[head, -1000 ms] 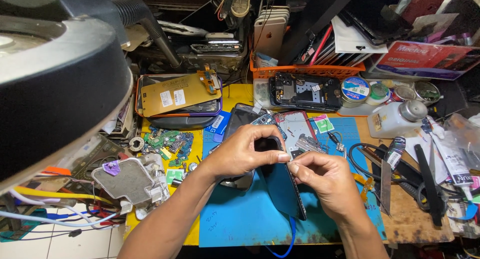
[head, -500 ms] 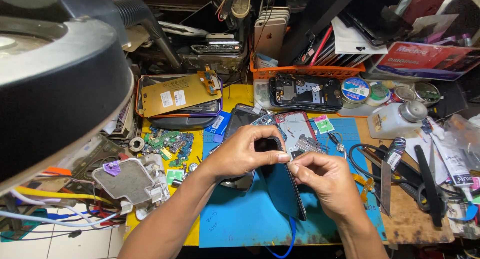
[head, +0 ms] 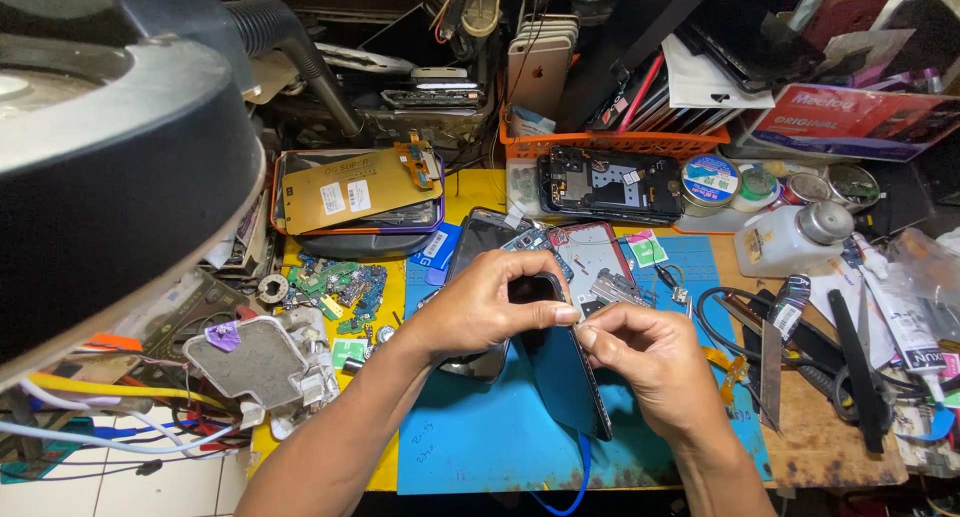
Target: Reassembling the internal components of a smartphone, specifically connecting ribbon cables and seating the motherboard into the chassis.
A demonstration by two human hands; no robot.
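A dark smartphone [head: 565,377] stands on its long edge over the blue work mat [head: 470,437], tilted. My left hand [head: 480,302] grips its upper end from the left, thumb and forefinger pinched on the top edge. From the right, my right hand [head: 645,362] pinches the same edge with its fingertips, right beside the left thumb. A black phone screen [head: 475,242] lies flat behind my left hand.
An opened phone body [head: 610,185] lies at the back, a gold display panel [head: 350,187] to the left, green circuit boards [head: 335,282] beside it. A white bottle [head: 790,239], tubes and tools fill the right. A large black lamp head [head: 110,167] blocks the left.
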